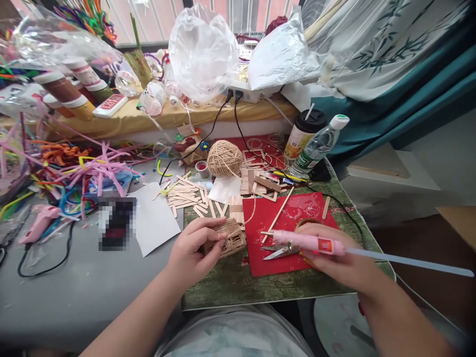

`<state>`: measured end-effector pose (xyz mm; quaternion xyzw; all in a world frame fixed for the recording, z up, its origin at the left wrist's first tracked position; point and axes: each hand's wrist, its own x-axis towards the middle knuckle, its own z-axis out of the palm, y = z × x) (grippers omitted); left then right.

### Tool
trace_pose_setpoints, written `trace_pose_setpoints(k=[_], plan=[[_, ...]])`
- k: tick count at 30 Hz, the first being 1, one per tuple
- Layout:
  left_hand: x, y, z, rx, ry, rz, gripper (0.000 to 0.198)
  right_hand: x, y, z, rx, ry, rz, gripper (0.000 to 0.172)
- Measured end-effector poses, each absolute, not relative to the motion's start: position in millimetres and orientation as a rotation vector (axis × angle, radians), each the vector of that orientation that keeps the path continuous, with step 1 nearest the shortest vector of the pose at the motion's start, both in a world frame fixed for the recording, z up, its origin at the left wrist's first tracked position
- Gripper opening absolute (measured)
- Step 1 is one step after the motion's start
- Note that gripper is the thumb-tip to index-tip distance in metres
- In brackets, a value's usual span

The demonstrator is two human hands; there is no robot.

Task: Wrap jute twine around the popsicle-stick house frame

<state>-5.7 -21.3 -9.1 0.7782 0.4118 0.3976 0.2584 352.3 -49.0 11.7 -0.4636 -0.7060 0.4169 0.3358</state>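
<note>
My left hand (201,248) has its thumb and fingers closed round a small twine-wrapped piece (232,238), near the front of the green table. A strand of twine runs from this piece up toward the ball of twine (224,157). In my right hand (330,263) is a pink glue gun (305,242), its nozzle pointing left and a long glue stick (405,260) sticking out of its back. Below the gun, open scissors (278,252) lie on a red sheet (260,263); their handles are partly hidden by my right hand.
Loose craft sticks (182,194) lie behind my left hand. A lidded cup (303,131) and a water bottle (320,146) stand at the back right. Pink pipe cleaners (100,168), a white sheet (154,218) and another pink glue gun (41,223) are on the left. A black cord (349,213) crosses the table.
</note>
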Motion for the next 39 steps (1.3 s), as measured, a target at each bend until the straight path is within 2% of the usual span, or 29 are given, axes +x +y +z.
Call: trace_pose_setpoints(k=[3, 16, 23, 27, 39], plan=[[-6, -21, -11, 2.094, 1.116, 1.070, 0.012, 327, -44, 18, -1.117, -1.990, 1.221, 0.019], [-7, -21, -11, 2.085, 1.087, 1.095, 0.016, 296, -37, -3, -1.080, -1.994, 1.290, 0.003], [-7, -19, -12, 2.094, 1.085, 1.090, 0.016, 293, -40, -13, -1.129, -1.967, 1.290, 0.002], [-8, -20, -12, 2.095, 1.083, 1.088, 0.016, 293, -41, -19, -1.146, -1.947, 1.276, 0.006], [-8, -19, -12, 2.090, 1.076, 1.088, 0.018, 294, -43, -28, -1.173, -1.930, 1.309, 0.002]])
